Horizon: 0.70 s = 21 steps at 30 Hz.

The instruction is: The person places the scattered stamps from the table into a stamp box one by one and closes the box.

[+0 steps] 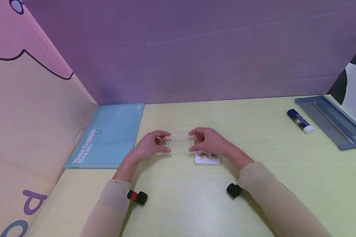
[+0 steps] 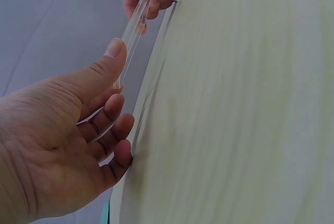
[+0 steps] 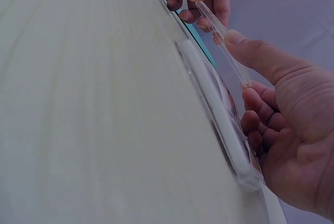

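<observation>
Between my two hands is a clear, shallow plastic lid or tray (image 1: 180, 142), held a little above the table. My left hand (image 1: 153, 143) pinches its left end between thumb and fingers. At the opposite end, my right hand (image 1: 210, 141) grips it the same way. In both wrist views the clear piece (image 2: 136, 31) shows edge-on as a thin slab. Below the right hand, a small clear box with picture cards (image 1: 207, 158) lies on the table, partly hidden by that hand. The right wrist view shows the box's side (image 3: 216, 114) close under the fingers.
A blue document folder (image 1: 112, 138) lies at the left against the side panel. Toward the right are a glue stick (image 1: 300, 120) and a blue-grey zip pouch (image 1: 335, 121). A purple panel (image 1: 195, 52) stands along the back edge of the table (image 1: 190, 204).
</observation>
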{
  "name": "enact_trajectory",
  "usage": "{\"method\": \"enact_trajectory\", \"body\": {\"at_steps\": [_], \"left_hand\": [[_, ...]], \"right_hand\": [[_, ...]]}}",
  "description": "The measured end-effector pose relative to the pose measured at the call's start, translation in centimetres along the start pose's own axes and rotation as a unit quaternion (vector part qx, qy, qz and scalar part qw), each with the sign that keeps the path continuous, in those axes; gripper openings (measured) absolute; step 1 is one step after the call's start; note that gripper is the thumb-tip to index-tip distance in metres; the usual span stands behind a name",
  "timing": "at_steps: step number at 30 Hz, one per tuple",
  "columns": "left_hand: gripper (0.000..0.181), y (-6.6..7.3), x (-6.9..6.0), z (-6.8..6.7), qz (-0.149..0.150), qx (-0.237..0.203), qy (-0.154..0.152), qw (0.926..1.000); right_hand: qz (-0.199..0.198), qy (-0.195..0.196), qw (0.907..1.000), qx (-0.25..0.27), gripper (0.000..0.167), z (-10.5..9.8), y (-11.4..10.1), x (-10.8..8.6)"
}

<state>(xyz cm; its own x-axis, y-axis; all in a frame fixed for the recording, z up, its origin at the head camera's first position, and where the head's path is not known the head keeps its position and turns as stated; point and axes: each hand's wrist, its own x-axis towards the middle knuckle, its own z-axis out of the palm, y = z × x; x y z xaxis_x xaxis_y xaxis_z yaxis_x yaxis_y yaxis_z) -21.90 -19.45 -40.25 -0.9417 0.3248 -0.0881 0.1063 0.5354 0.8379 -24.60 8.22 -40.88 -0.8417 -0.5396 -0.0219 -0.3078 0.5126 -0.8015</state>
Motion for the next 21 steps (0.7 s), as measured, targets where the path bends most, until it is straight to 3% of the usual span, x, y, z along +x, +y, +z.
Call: {"method": "enact_trajectory", "body": {"at_steps": [21], "left_hand": [[0.055, 1.6, 0.1, 1.8, 0.008, 0.016, -0.004, 0.9998]], "right_hand": [[0.013, 0.002, 0.9999, 0.008, 0.054, -1.3, 0.8, -2.0]]}}
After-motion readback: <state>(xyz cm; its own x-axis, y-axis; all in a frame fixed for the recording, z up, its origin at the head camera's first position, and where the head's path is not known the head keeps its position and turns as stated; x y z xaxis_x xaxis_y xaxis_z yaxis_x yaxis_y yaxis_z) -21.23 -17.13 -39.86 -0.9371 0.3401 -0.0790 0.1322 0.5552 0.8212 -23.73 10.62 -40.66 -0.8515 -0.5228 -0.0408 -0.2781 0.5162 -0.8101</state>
